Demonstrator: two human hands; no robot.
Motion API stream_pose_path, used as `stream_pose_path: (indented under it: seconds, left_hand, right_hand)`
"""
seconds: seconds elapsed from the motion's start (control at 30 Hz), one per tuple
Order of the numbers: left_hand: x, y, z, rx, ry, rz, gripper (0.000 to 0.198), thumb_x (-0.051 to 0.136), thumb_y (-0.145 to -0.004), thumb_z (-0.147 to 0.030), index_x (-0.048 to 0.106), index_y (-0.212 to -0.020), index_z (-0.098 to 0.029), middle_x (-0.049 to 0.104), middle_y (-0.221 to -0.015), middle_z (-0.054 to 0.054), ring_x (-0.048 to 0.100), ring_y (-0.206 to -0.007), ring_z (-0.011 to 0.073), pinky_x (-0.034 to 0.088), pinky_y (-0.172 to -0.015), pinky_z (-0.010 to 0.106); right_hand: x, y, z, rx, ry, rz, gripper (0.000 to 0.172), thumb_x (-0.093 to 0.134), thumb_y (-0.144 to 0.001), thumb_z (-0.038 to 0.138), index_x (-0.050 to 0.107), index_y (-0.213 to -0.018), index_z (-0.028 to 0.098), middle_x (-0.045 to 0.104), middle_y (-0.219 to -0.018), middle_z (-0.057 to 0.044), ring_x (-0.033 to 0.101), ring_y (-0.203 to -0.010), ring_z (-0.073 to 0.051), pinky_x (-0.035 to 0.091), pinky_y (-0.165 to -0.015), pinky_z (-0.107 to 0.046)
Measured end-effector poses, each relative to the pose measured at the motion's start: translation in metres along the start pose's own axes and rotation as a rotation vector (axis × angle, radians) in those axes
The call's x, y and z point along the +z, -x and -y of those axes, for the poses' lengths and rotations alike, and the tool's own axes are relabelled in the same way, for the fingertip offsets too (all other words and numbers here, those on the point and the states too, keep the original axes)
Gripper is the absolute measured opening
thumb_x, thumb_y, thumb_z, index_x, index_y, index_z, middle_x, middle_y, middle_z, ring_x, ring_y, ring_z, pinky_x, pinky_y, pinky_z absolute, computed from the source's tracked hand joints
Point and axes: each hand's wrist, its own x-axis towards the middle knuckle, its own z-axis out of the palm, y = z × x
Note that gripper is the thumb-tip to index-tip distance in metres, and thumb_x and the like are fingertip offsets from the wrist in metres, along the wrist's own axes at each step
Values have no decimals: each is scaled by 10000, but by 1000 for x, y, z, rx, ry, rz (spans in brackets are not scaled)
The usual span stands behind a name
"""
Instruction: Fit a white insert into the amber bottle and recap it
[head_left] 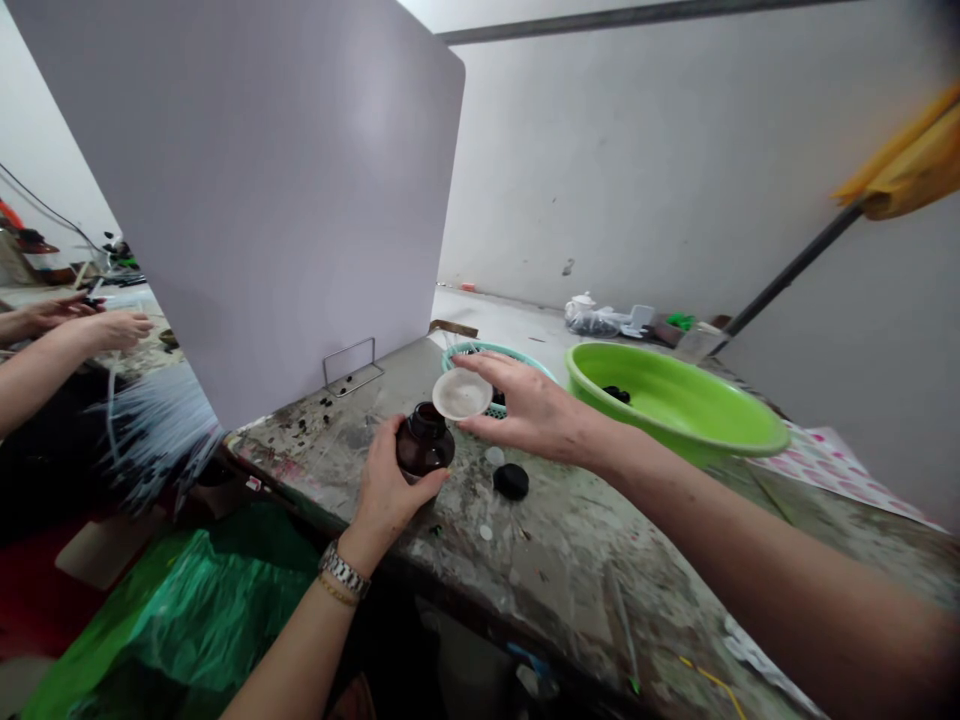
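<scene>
My left hand (pixel 390 490) is wrapped round a dark brown bottle (pixel 424 440) that stands uncapped near the table's front edge. Just right of the bottle's neck, my right hand (pixel 536 405) grips a small whitish round dish (pixel 463 394) by its rim, between thumb and fingers. The dish is tilted so that its face shows; whether anything lies in it I cannot tell. A black cap (pixel 511 482) lies on the table below my right hand, with small white discs (pixel 487 533) near it.
A green basin (pixel 675 400) with black pieces inside stands at right, beside a teal basket (pixel 517 354) partly behind my right hand. A tall grey panel (pixel 300 180) rises at left. Past it are a co-worker's hands (pixel 112 330) and a bundle of clear strips (pixel 161 425).
</scene>
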Motion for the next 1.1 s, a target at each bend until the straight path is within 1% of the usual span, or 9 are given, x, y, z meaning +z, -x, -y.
stream_pose_path:
  seconds: [0.17,0.33,0.5,0.63,0.87,1.1]
  left_hand:
    - [-1,-1,-4,-23,-3,1,732,756,-624,-384,437,-1247,-168,563,-1200,130,553,-1105,303,438,-938,454]
    - [-2,0,-5,-24,5,0,732,756,-626,-381,435,-1251,-175,561,-1207,130,550,-1114,304,432,-946,458]
    - [-2,0,-4,-17,1,3,741,754,-631,-392,430,-1258,-165,562,-1205,133,549,-1111,299,433,-945,453]
    - [-1,0,-3,-11,-2,-2,752,755,-635,-390,422,-1272,-168,555,-1218,137,540,-1124,301,426,-955,461]
    - [0,0,0,6,27,-7,761,760,-634,-421,426,-1274,-182,555,-1202,125,541,-1121,300,427,-951,450]
    - [-1,1,-1,14,4,-5,754,756,-641,-414,423,-1276,-178,549,-1209,128,543,-1112,292,430,-948,441]
  right_hand:
    - [-2,-3,0,-30,36,21,622,658,-792,340,465,-1364,187,527,-1326,-131,473,-1253,-268,418,-1031,-462]
    - [-6,-6,5,1,66,66,626,657,-782,323,468,-1366,203,527,-1332,-121,487,-1241,-279,440,-1009,-461]
    - [-12,-11,13,29,111,116,621,655,-769,290,489,-1352,157,531,-1326,-136,509,-1216,-293,453,-1005,-443]
    - [-15,-13,17,50,146,152,610,643,-772,296,490,-1353,189,516,-1345,-124,529,-1190,-307,477,-971,-454]
    - [-16,-17,22,45,205,173,608,631,-757,285,495,-1340,179,539,-1315,-109,584,-1095,-303,498,-923,-426]
    - [-19,-23,27,18,288,217,556,622,-753,255,528,-1291,149,580,-1243,-108,607,-1028,-296,509,-861,-396]
